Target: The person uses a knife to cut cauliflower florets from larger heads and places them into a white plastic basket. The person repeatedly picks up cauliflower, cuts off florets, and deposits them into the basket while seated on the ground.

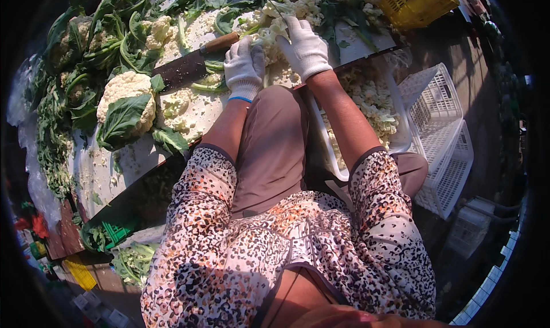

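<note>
My left hand [244, 70], in a white knit glove with a blue cuff edge, rests against cut cauliflower florets [271, 40] at the table's near edge. Whether its fingers hold a piece is hidden. Just beyond its fingertips ends the wooden handle of a cleaver [182, 71], whose broad dark blade lies to the left. My right hand [304, 49], gloved in white too, is over the florets with the thumb spread. A thin knife blade [277, 8] sticks out past its fingers; the handle is hidden. A whole cauliflower head [126, 102] with a leaf sits on the left.
Trimmed cauliflower leaves [122, 31] heap up at the far left. Beside my right leg, a white plastic tub [401, 135] holds florets. White crates [436, 109] stand right of it. A yellow crate [414, 4] is at the upper right. The white tabletop [124, 165] carries crumbs.
</note>
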Available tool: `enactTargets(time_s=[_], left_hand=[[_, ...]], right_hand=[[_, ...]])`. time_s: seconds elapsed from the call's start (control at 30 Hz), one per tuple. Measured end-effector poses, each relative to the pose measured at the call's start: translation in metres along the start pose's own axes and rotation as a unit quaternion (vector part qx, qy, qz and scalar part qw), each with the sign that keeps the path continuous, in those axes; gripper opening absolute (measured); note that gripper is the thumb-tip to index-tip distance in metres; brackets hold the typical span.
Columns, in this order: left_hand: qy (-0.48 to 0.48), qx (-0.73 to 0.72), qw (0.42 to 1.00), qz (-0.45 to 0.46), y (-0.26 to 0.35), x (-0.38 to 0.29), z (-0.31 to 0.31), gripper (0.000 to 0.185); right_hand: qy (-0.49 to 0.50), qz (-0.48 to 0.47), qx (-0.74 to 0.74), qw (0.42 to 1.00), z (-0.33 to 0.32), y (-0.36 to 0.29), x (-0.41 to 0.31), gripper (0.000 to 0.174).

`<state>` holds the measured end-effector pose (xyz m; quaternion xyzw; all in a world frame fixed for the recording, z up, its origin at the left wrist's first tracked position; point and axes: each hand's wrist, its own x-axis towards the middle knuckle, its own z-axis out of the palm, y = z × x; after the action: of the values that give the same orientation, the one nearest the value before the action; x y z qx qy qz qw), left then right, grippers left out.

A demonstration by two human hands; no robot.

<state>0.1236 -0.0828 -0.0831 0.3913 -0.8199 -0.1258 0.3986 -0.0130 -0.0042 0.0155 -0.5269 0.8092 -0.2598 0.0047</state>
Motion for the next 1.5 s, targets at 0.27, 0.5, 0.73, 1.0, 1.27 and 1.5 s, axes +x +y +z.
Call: enactTargets(time_s=[0.27,0.5,0.73,1.0,1.27,1.5], left_hand=[[-0.085,-0.056,0.994,-0.029,0.003,0.007,-0.015,0.071],[-0.118,-0.091,0.986,-0.076,0.003,0.013,-0.021,0.061],[0.011,-0.152,0.985,-0.077,0.004,0.008,-0.013,0.061],[0.031,-0.574,0.763,-0.295,-0.004,0.025,-0.068,0.052],[-0.048,-0.866,0.361,-0.342,0.005,0.024,-0.083,0.038],[-0.098,-0.936,0.228,-0.251,0.019,0.009,-0.093,0.053]], right_hand=[[-0.102,0.049,0.069,0.991,0.002,0.027,0.058,0.042],[-0.111,-0.014,0.025,0.993,-0.037,0.001,0.070,0.046],[-0.159,-0.012,-0.007,0.987,0.020,-0.001,0.039,0.046],[-0.136,0.154,0.597,0.775,-0.007,0.031,0.022,0.023],[-0.148,0.154,0.708,0.674,-0.021,0.048,0.015,0.013],[-0.086,0.249,0.600,0.756,-0.011,0.051,0.025,0.020]])
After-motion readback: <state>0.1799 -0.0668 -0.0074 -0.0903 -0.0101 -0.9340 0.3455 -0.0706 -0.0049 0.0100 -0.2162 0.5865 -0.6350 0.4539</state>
